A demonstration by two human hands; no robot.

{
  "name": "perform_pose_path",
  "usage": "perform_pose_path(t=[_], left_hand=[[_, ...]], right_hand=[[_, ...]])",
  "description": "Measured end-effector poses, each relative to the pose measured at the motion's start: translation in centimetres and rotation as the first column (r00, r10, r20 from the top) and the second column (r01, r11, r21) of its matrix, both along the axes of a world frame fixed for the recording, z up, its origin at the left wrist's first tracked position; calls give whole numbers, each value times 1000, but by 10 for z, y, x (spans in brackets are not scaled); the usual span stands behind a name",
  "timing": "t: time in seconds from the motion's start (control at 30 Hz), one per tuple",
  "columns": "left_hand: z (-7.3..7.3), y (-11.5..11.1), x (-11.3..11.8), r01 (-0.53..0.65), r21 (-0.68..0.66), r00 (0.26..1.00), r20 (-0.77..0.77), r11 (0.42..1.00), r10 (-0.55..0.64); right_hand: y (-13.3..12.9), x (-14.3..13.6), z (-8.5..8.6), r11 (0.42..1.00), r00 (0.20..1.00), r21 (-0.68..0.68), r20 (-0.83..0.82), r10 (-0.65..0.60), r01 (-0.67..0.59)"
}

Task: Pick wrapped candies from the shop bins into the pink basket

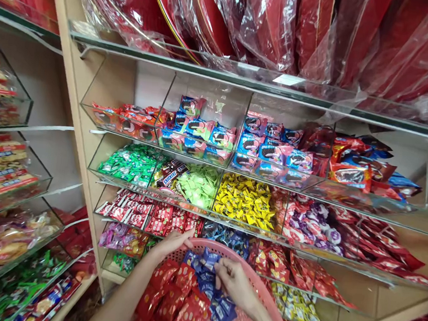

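Observation:
A pink perforated basket (262, 291) holds red packets (174, 298) on its left side and blue packets (208, 276) in its middle. My left hand (176, 241) lies at the basket's far left rim, fingers wrapped over the edge. Inside the basket, my right hand (234, 281) is closed at the right side of the blue packets, fingertips pinched against a blue packet.
Glass shelves with clear bins rise in front, holding green sweets (132, 165), yellow sweets (246, 199), blue-pink cookie packs (270, 148) and dark blue packets (227, 237). Plastic-wrapped red items (268, 24) fill the top. More shelves of snacks (5, 165) stand left.

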State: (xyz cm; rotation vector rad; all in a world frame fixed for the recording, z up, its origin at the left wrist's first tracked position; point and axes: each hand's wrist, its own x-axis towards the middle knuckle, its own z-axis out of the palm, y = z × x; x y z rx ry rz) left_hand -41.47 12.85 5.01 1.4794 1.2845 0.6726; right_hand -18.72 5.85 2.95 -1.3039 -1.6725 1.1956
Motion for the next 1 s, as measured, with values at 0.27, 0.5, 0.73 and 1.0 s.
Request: perform_pose_path(t=[0.27, 0.5, 0.73, 1.0], left_hand=[[2, 3, 1, 19, -7, 1000, -7, 1000, -19], [-5, 8, -1, 39, 2, 999, 0, 999, -39], [-2, 7, -1, 43, 1, 999, -20, 999, -43], [3, 5, 0, 52, -50, 999, -11, 997, -53]], right_hand=[[6, 32, -19, 968, 980, -165, -33, -198, 190], [-4, 50, -17, 926, 981, -342, -48, -190, 162], [-7, 46, -9, 922, 978, -350, -62, -198, 164], [-14, 53, -7, 924, 982, -355, -67, -175, 140]])
